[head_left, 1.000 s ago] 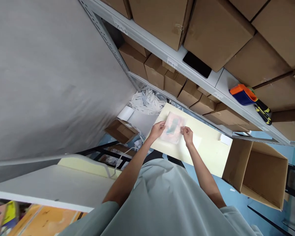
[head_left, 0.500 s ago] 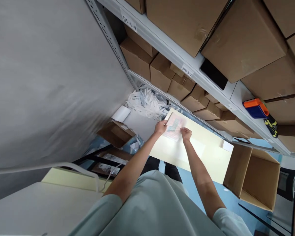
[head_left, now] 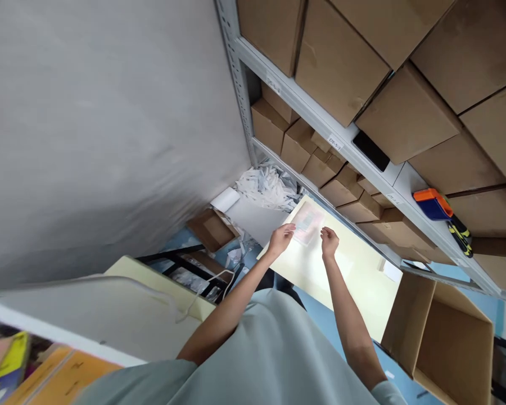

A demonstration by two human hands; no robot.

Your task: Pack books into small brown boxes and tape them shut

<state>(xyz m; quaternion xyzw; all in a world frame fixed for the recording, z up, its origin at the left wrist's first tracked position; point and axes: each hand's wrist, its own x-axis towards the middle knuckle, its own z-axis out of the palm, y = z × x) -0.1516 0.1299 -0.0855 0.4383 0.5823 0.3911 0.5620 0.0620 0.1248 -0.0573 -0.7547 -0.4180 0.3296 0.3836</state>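
Note:
A flat, see-through packet [head_left: 307,224] with a pinkish tint and a greenish patch lies on, or just above, the cream tabletop [head_left: 358,275]. My left hand [head_left: 280,239] is at the packet's left edge, thumb and fingers drawn together. A faint pale bit shows at its fingertips, too small to name. Close by the packet's right edge, my right hand [head_left: 330,243] has its fingers curled into a pinch. Whether anything thin sits in that pinch cannot be made out.
White paper strips [head_left: 270,185] are heaped beyond the table, near a white roll [head_left: 225,199]. An open carton [head_left: 451,337] stands at the table's right end. Shelves with brown boxes [head_left: 341,62] rise ahead, holding a black phone [head_left: 371,151] and an orange-and-blue tool [head_left: 433,203]. A grey wall [head_left: 109,124] closes the left.
My view has shifted, so the scene sits further right and lower. Relative to the packet, my left hand has come slightly towards me; my right hand stays near its right edge.

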